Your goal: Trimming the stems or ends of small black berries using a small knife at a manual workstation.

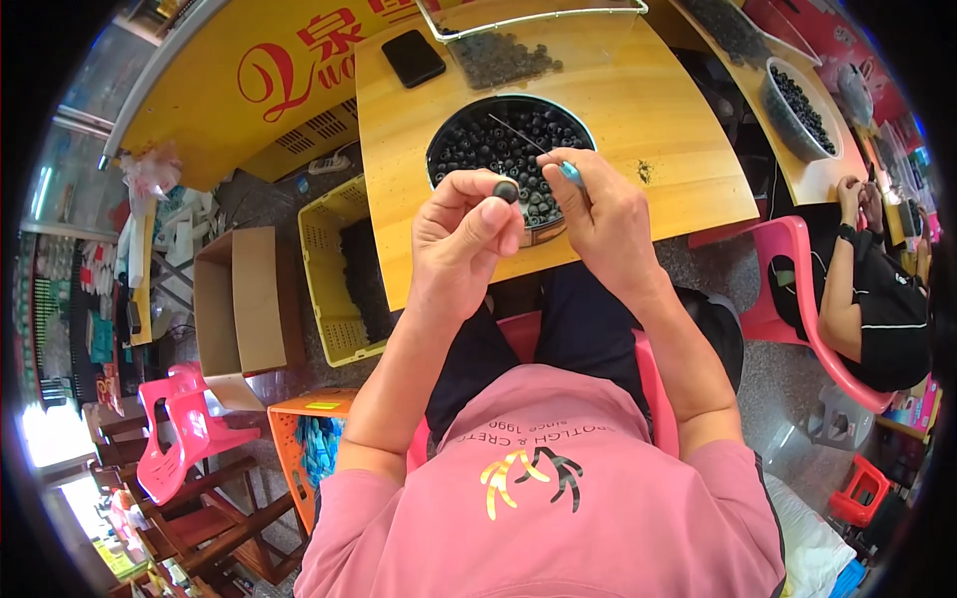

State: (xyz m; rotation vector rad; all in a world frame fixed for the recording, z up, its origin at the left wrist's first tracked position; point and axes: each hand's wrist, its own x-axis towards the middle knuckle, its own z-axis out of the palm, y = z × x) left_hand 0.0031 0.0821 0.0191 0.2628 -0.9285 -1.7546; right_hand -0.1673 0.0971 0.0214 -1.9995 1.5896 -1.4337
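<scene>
tool slants forward-left from the right grip

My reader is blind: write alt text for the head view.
A person's left hand pinches a small dark round piece; the right hand holds a thin blue-handled tool. Behind them, a round container of dark pieces stands on a wooden table, with a black phone farther back, left.
</scene>
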